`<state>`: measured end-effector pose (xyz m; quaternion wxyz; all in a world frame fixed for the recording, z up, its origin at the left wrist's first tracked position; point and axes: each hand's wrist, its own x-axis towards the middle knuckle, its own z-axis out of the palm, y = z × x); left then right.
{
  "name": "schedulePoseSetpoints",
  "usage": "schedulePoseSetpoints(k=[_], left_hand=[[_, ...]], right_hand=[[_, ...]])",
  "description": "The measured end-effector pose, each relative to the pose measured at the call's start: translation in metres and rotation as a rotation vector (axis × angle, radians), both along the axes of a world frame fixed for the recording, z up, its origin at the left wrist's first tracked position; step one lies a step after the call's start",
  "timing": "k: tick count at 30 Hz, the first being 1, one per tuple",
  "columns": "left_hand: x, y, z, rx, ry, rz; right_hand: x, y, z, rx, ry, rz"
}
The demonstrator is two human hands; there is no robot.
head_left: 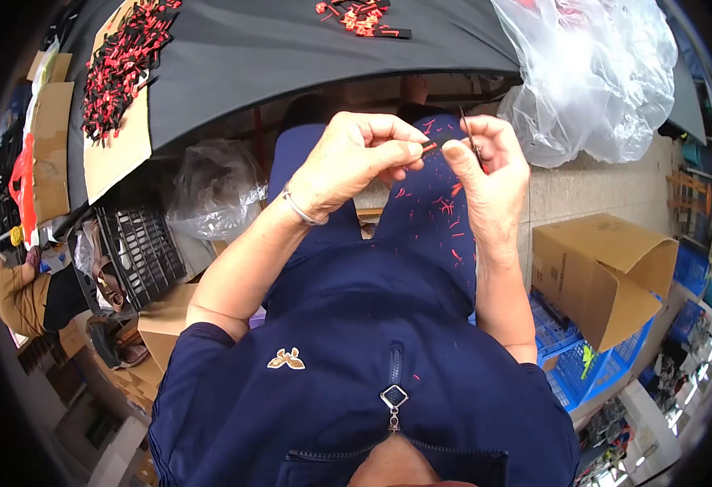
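Navy top — small black strip, red-streaked, between the hands.

Head-worn fisheye looks down at hands

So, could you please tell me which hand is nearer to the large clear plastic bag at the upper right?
Right: the right hand is by the lower left edge of the plastic bag; the left hand is farther left, beyond the right hand.
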<state>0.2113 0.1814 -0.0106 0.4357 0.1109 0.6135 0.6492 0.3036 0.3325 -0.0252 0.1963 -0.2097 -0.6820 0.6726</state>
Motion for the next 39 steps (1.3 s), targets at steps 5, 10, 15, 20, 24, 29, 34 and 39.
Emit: schedulePoseSetpoints(k=[5,10,15,20,24,29,34,39], left_hand=[[0.013,-0.001,-0.016,0.09,-0.106,0.004],[0.027,-0.002,-0.016,0.029,0.025,0.063],[0.037,0.001,-0.023,-0.046,0.772,0.116],[0.035,0.0,-0.036,-0.007,1.212,0.143],[0.043,-0.003,-0.031,-0.055,0.26,0.204],[0.037,-0.012,-0.029,0.052,-0.163,0.159],[0.036,-0.013,-0.024,0.137,-0.27,0.081],[0.035,-0.018,-0.027,0.142,-0.123,0.015]], right_hand=[[0.001,0.001,0.002,-0.341,-0.089,0.202],[0.008,0.003,-0.017,-0.369,-0.118,0.16],[0.012,-0.002,-0.018,-0.449,-0.121,0.146],[0.015,-0.004,-0.02,-0.554,-0.109,0.123],[0.017,-0.005,-0.016,-0.512,-0.078,0.052],[0.03,-0.005,-0.019,0.195,0.07,-0.015],[0.03,-0.006,-0.014,0.534,0.152,0.175],[0.022,0.001,-0.004,0.703,0.143,0.315]])
